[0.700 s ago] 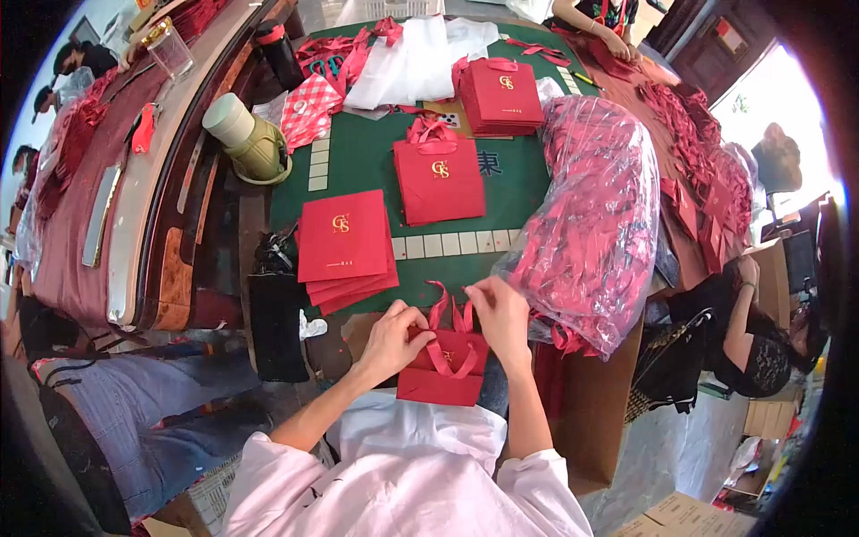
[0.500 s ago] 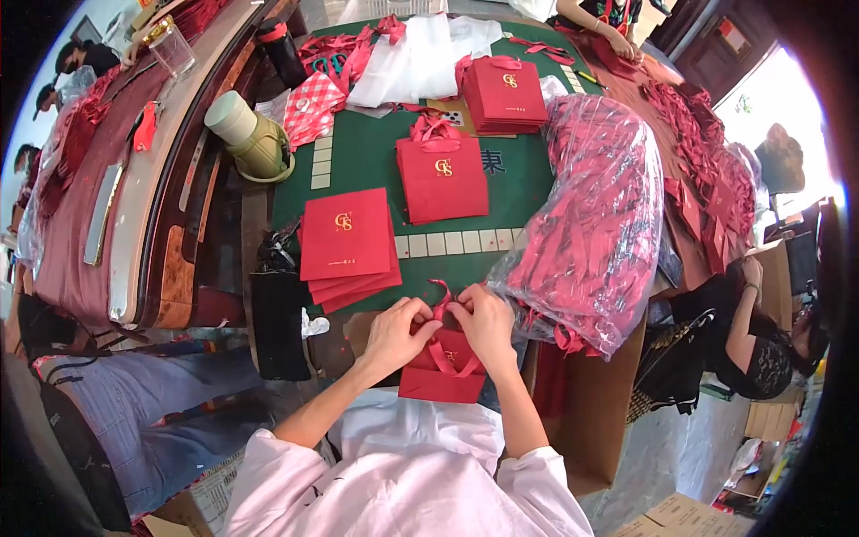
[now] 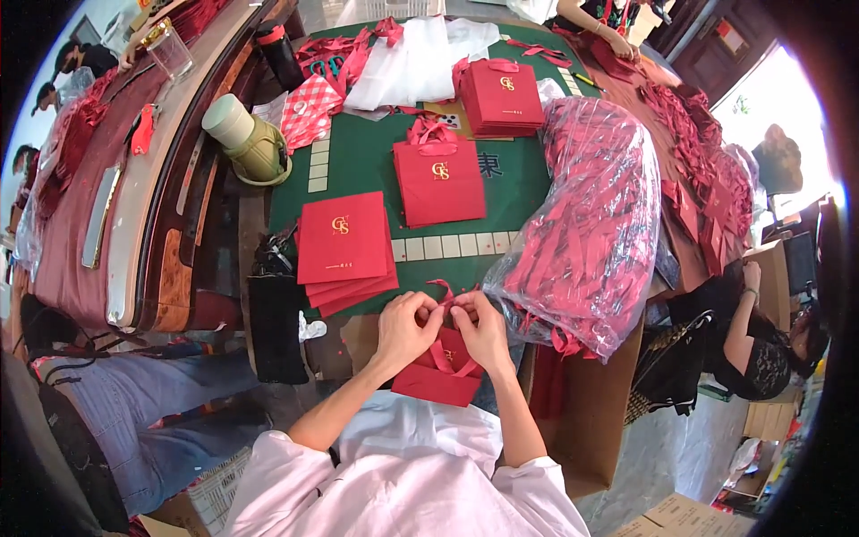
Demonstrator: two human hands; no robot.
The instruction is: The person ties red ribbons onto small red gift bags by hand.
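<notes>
A small red paper gift bag (image 3: 436, 385) with a gold emblem lies close against my body, tilted, its ribbon at the top. My left hand (image 3: 407, 331) pinches a red ribbon (image 3: 440, 288) between thumb and fingers above the bag. From the other side my right hand (image 3: 479, 329) pinches the same ribbon, its fingertips almost touching the left ones. The ribbon's loose end curls up beyond the fingers. Just where the fingertips meet, the ribbon is partly hidden. Ahead to the left lies a stack of flat red bags (image 3: 342, 237).
Red bags with ribbon handles (image 3: 438, 179) lie mid-table, and another pile (image 3: 503, 97) sits farther back. A clear plastic sack of red ribbons (image 3: 595, 224) fills the right side. An olive flask (image 3: 255, 148) stands left. A cardboard box (image 3: 573, 430) is by my right arm.
Both hands stay pinched on the ribbon, with the fingertips shifting slightly. The bag has tilted a little, and the whole view has shifted slightly.
</notes>
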